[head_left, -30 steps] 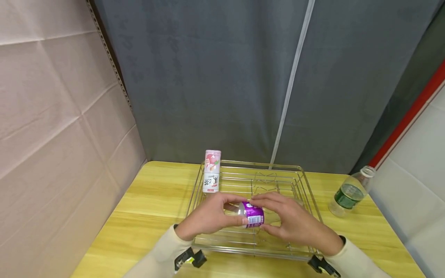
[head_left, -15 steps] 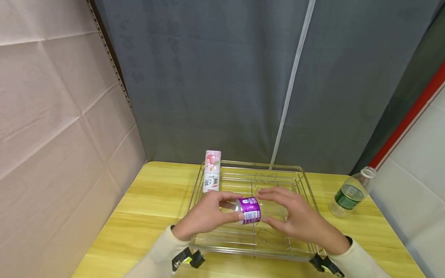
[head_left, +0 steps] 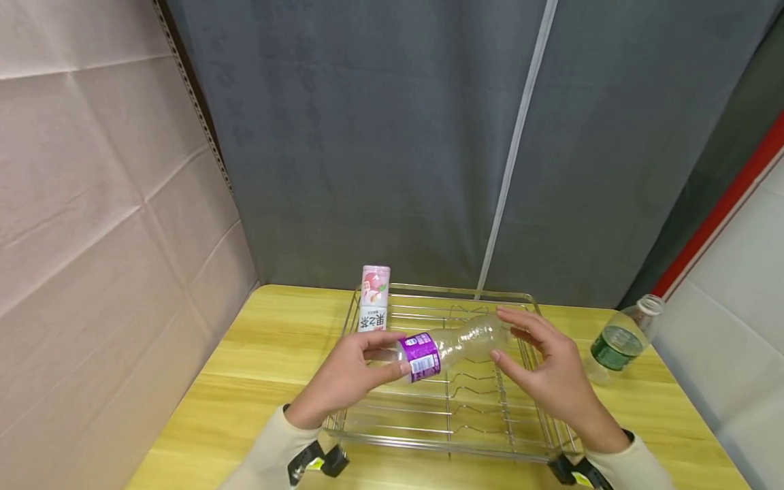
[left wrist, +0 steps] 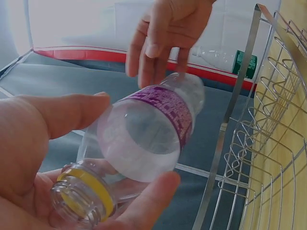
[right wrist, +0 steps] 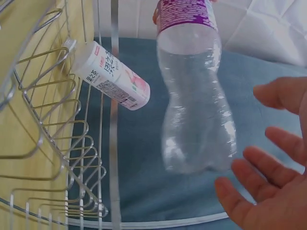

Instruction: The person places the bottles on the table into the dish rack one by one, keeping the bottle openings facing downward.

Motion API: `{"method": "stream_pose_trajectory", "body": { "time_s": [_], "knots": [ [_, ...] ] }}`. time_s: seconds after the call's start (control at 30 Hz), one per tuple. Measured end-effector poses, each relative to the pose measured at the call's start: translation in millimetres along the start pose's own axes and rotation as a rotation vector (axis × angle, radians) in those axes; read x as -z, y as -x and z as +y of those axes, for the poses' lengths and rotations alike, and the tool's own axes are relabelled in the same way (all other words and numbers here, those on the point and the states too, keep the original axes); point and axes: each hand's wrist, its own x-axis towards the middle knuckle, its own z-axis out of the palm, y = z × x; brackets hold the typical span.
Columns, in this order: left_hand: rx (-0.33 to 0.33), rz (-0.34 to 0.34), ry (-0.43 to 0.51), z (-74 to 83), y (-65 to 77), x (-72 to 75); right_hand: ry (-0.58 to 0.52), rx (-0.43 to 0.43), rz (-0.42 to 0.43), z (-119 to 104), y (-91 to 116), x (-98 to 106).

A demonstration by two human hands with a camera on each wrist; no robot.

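Note:
A clear plastic bottle with a purple label lies tilted over the wire rack, its base toward the right. My left hand grips it round the neck end, thumb and fingers on opposite sides. In the left wrist view the capless bottle mouth with a yellow ring shows close to the palm. Beside the base, my right hand has its fingers spread. In the right wrist view its fingertips stand close by the bottle's bottom.
The metal wire rack sits on a yellow wooden table. A pink and white bottle lies in the rack's back left. An uncapped green-labelled bottle stands right of the rack. A grey curtain hangs behind.
The purple-labelled bottle has shifted left and turned, so its clear body now shows. My right hand has moved right and spread away from the label; my left hand has moved slightly left with the bottle.

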Motion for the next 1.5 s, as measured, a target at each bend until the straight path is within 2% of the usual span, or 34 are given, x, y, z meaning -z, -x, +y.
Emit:
{"method": "stream_pose_trajectory", "body": {
  "time_s": [0.1,0.23,0.33,0.47,0.57,0.7,0.83,1.07,1.5],
  "knots": [
    [0.0,0.027,0.013,1.0,3.4,2.0,-0.1,-0.099,0.028,3,3,-1],
    [-0.004,0.062,0.046,1.6,7.0,1.9,-0.282,-0.27,0.04,7,7,-5],
    [-0.011,0.087,0.076,0.9,8.6,-0.9,-0.494,-0.409,0.043,8,10,-10],
    [-0.013,0.118,0.127,-0.5,10.0,-7.9,-0.812,-0.554,0.059,7,13,-22],
    [-0.021,0.128,0.166,-1.4,10.9,-14.5,-0.99,-0.596,0.083,3,13,-33],
    [-0.033,0.125,0.192,-2.6,11.7,-23.4,-1.153,-0.584,0.126,-5,14,-47],
    [-0.046,0.12,0.211,-4.0,11.8,-30.2,-1.213,-0.58,0.188,-13,13,-59],
    [-0.04,0.085,0.211,-7.0,13.6,-37.4,-1.197,-0.653,0.278,-22,9,-70],
    [-0.036,0.039,0.158,-7.0,11.6,-40.4,-1.177,-0.641,0.276,-20,9,-68]
  ]
}}
